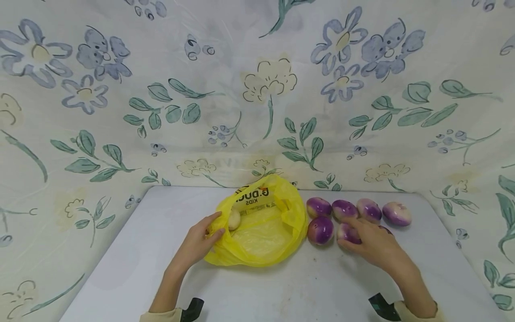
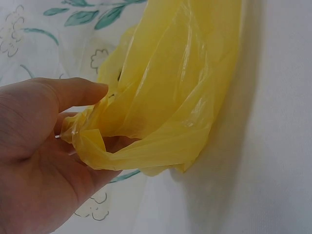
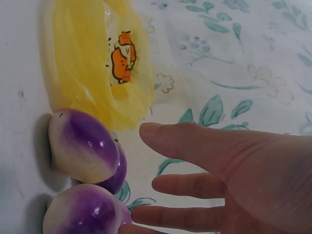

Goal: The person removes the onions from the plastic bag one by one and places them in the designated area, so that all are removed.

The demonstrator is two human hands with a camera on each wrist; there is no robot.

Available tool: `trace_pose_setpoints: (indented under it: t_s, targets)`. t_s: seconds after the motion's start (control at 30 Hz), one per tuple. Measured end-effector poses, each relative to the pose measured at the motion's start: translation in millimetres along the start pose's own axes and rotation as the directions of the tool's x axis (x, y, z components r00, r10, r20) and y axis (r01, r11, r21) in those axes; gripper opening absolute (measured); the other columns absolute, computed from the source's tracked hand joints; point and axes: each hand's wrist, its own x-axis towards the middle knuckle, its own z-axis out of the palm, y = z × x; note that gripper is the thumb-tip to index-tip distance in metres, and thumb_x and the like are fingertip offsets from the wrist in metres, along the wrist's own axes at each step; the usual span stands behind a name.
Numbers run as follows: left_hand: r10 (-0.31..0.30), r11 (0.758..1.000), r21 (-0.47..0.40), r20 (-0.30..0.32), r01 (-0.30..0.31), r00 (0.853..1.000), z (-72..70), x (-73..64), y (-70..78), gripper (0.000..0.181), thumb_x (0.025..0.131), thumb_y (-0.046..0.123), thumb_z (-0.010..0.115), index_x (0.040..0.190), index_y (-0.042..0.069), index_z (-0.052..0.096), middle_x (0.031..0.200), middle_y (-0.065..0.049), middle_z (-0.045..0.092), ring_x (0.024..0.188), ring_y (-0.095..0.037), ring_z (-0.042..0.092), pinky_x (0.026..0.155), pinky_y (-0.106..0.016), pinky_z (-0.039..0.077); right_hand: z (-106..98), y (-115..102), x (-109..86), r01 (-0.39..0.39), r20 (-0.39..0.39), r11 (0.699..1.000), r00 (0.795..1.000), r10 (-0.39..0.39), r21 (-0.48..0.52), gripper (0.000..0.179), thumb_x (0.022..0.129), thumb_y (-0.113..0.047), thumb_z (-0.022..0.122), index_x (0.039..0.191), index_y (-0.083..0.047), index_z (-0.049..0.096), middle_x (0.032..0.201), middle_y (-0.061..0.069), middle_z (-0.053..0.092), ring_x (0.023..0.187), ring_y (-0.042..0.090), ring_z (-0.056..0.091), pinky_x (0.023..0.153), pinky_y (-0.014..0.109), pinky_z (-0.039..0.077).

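Note:
My left hand (image 1: 201, 239) pinches the rim of a yellow plastic bag (image 1: 261, 255) between thumb and fingers, and the bag's mouth gapes toward me. Inside, near that hand, lies a pale rounded thing (image 1: 234, 220). My right hand (image 1: 372, 243) reaches over the front row of purple-and-white turnips, its fingers extended and spread in the right wrist view. A turnip (image 1: 348, 232) shows just past its thumb and fingertips, and another is mostly hidden behind the hand. Left of these, a turnip (image 1: 320, 230) sits close against the bag.
Behind the front row stands a back row of several turnips, from a turnip (image 1: 319, 207) by the bag to a paler turnip (image 1: 397, 213) at the right. All rest on a white table (image 1: 132, 250). A flower-patterned cloth (image 1: 225, 98) rises behind the table's far edge.

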Motion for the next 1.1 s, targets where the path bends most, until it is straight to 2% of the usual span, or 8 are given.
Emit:
trace_pose_setpoints:
  t_s: [0.13, 0.27, 0.43, 0.63, 0.8, 0.93, 1.03, 1.1]
  targets:
    - [0.000, 1.000, 0.004, 0.001, 0.000, 1.000, 0.5, 0.2, -0.2, 0.052, 0.097, 0.022, 0.061, 0.145, 0.007, 0.046, 0.139, -0.019, 0.056, 0.098, -0.023, 0.055, 0.088, -0.036, 0.052, 2.5, -1.1, 0.1, 0.032, -0.010, 0.999, 0.999, -0.031, 0.021, 0.058, 0.085, -0.040, 0.073, 0.131, -0.006, 0.060, 0.120, 0.015, 0.068, 0.108, 0.034, 0.065, 0.089, 0.052, 0.054]
    - [0.000, 1.000, -0.003, 0.003, 0.000, 1.000, 1.1, -0.3, 0.7, 0.052, 0.097, 0.022, 0.061, 0.145, 0.007, 0.046, 0.139, -0.019, 0.056, 0.099, -0.023, 0.055, 0.088, -0.036, 0.052, 3.0, -3.0, 0.7, 0.039, -0.005, 0.999, 0.999, -0.039, 0.036, 0.055, 0.086, -0.038, 0.072, 0.131, -0.007, 0.060, 0.129, 0.016, 0.065, 0.117, 0.038, 0.061, 0.094, 0.056, 0.052]
    - [0.003, 1.000, 0.002, 0.002, -0.003, 1.000, 1.3, -0.5, 0.6, 0.052, 0.097, 0.021, 0.061, 0.145, 0.007, 0.047, 0.139, -0.019, 0.056, 0.099, -0.024, 0.055, 0.089, -0.037, 0.051, 5.5, -4.0, 2.7, 0.036, 0.010, 0.999, 0.999, -0.036, 0.038, 0.056, 0.087, -0.040, 0.071, 0.131, -0.008, 0.059, 0.132, 0.015, 0.063, 0.120, 0.038, 0.060, 0.095, 0.058, 0.051]
    - [0.013, 1.000, 0.002, 0.001, -0.013, 1.000, 1.5, 0.5, -0.8, 0.052, 0.097, 0.021, 0.061, 0.145, 0.007, 0.046, 0.140, -0.020, 0.055, 0.100, -0.025, 0.055, 0.090, -0.039, 0.052, 9.2, -6.2, 7.3, 0.015, 0.026, 1.000, 1.000, -0.016, 0.018, 0.056, 0.087, -0.042, 0.071, 0.131, -0.010, 0.059, 0.129, 0.014, 0.065, 0.114, 0.036, 0.064, 0.089, 0.060, 0.053]
    - [0.012, 1.000, -0.001, 0.002, -0.012, 1.000, 1.8, 0.6, -1.3, 0.052, 0.097, 0.021, 0.060, 0.145, 0.007, 0.046, 0.142, -0.020, 0.054, 0.103, -0.026, 0.056, 0.093, -0.042, 0.052, 9.5, -10.9, 10.3, 0.002, 0.048, 0.999, 0.999, -0.003, 0.033, 0.057, 0.086, -0.043, 0.071, 0.132, -0.012, 0.059, 0.131, 0.013, 0.064, 0.108, 0.032, 0.065, 0.088, 0.055, 0.056]
    - [0.004, 1.000, 0.004, 0.010, -0.004, 1.000, 1.8, 0.2, -1.1, 0.052, 0.097, 0.022, 0.060, 0.145, 0.007, 0.045, 0.143, -0.020, 0.053, 0.105, -0.027, 0.056, 0.096, -0.045, 0.052, 8.7, -16.9, 13.7, -0.013, 0.067, 0.998, 0.998, 0.009, 0.056, 0.058, 0.086, -0.044, 0.072, 0.134, -0.015, 0.058, 0.138, 0.015, 0.059, 0.096, 0.024, 0.066, 0.082, 0.045, 0.058]
    - [0.005, 1.000, 0.009, 0.010, -0.005, 1.000, 1.8, 0.1, -0.5, 0.052, 0.097, 0.022, 0.060, 0.145, 0.007, 0.045, 0.143, -0.021, 0.053, 0.106, -0.027, 0.056, 0.097, -0.046, 0.052, 6.5, -25.2, 19.7, -0.008, 0.082, 0.999, 0.997, 0.004, 0.045, 0.060, 0.086, -0.047, 0.071, 0.135, -0.016, 0.058, 0.136, 0.014, 0.061, 0.097, 0.025, 0.066, 0.084, 0.046, 0.059]
    - [0.007, 1.000, 0.009, 0.008, -0.008, 1.000, 2.1, 0.2, -0.3, 0.052, 0.097, 0.021, 0.060, 0.145, 0.007, 0.046, 0.143, -0.021, 0.053, 0.106, -0.027, 0.056, 0.097, -0.046, 0.052, 4.6, -32.5, 25.1, 0.003, 0.090, 0.999, 0.996, -0.006, 0.038, 0.060, 0.086, -0.049, 0.070, 0.135, -0.016, 0.058, 0.129, 0.009, 0.065, 0.107, 0.028, 0.066, 0.091, 0.052, 0.056]
